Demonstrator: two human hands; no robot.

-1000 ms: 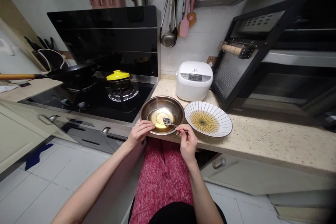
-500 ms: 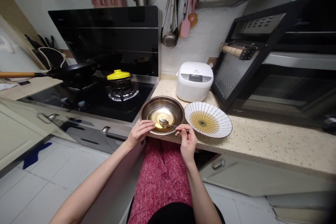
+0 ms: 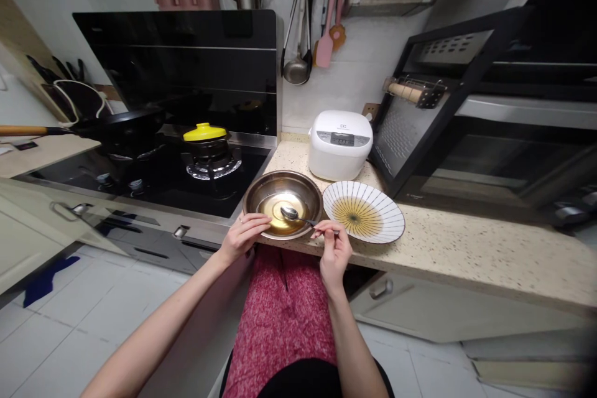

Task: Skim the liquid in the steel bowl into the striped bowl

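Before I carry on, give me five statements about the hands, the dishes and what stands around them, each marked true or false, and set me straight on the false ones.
1. The right hand holds a spoon. True.
2. The left hand lies on the striped plate. False: its fingers are at the near left rim of the metal bowl.
3. The plate is to the right of the bowl. True.
4. The lid on the small pot is red. False: it is yellow.
5. The white rice cooker stands farther back on the counter than the plate. True.
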